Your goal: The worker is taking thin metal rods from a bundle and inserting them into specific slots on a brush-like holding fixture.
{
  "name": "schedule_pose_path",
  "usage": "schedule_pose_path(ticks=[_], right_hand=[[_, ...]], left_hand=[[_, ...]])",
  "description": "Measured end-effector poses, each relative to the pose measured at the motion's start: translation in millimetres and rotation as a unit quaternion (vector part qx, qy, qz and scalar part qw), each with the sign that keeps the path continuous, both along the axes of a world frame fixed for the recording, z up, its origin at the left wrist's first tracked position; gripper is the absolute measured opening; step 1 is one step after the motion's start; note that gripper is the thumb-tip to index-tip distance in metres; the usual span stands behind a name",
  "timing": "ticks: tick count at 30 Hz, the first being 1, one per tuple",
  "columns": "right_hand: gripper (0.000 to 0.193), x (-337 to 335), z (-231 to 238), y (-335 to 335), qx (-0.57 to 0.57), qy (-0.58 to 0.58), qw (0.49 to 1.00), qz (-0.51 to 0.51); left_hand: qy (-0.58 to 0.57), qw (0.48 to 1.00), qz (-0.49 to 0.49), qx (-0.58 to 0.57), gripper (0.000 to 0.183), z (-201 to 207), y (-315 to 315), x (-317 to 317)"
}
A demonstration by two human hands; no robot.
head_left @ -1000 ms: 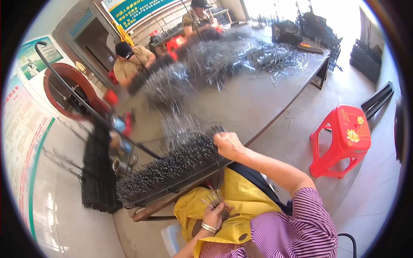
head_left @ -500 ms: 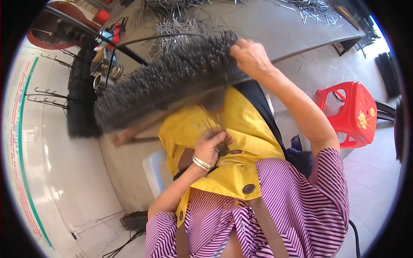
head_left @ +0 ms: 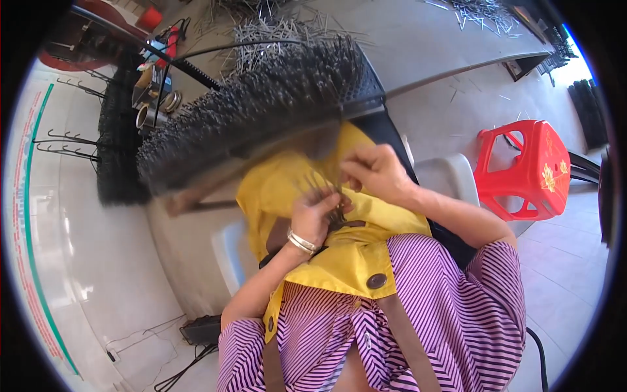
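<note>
Over my lap, on a yellow apron [head_left: 356, 264], my left hand [head_left: 311, 219] is closed around a small bunch of thin metal pieces [head_left: 315, 185] whose ends fan out, blurred, past the fingers. Just to the right hovers my right hand [head_left: 380, 173], its fingers curled into a pinch; what they hold, if anything, I cannot make out. Beyond both hands stretches a long black rack [head_left: 255, 108], densely covered with upright dark pieces like bristles. A bare strip with small holes [head_left: 371, 85] shows at its right end.
Piles of thin metal pieces [head_left: 271, 42] lie on the grey table [head_left: 418, 39] behind the rack. A red plastic stool [head_left: 555, 166] stands at the right. Black hooks [head_left: 68, 140] project by the left wall, near a dark bristly hanging bundle [head_left: 117, 144].
My right hand has come away from the rack's right end and down toward my left hand, uncovering the holed strip. My left hand keeps its bunch in nearly the same place.
</note>
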State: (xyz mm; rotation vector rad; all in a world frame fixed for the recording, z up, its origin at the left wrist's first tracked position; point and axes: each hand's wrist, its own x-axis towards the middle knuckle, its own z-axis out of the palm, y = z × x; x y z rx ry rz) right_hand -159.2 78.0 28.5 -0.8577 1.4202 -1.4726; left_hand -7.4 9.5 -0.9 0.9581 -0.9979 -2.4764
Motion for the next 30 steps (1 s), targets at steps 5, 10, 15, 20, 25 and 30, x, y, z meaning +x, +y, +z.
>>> schedule_pose_path(ticks=[5, 10, 15, 20, 25, 30], right_hand=[[0.008, 7, -5, 4, -0.034, 0.099, 0.994, -0.037], [0.009, 16, -19, 5, -0.055, 0.073, 0.994, -0.061], [0.012, 12, -12, 6, -0.024, 0.031, 0.998, -0.045], [0.012, 17, -8, 6, -0.029, 0.096, 0.993, -0.058], [0.006, 13, -5, 4, -0.014, -0.035, 0.999, -0.028], [0.004, 8, -10, 5, -0.012, -0.021, 0.999, -0.026]], left_hand=[[0.019, 1.000, -0.009, 0.018, 0.017, -3, 0, 1], [0.037, 0.999, -0.020, 0.025, 0.015, -4, 1, 0], [0.019, 0.999, -0.020, 0.037, 0.017, -3, -1, -1], [-0.006, 0.999, -0.024, 0.040, 0.019, 1, -3, -2], [0.017, 1.000, -0.014, 0.006, 0.021, 2, -4, -1], [-0.006, 0.997, 0.032, -0.077, 0.011, -11, -4, -2]])
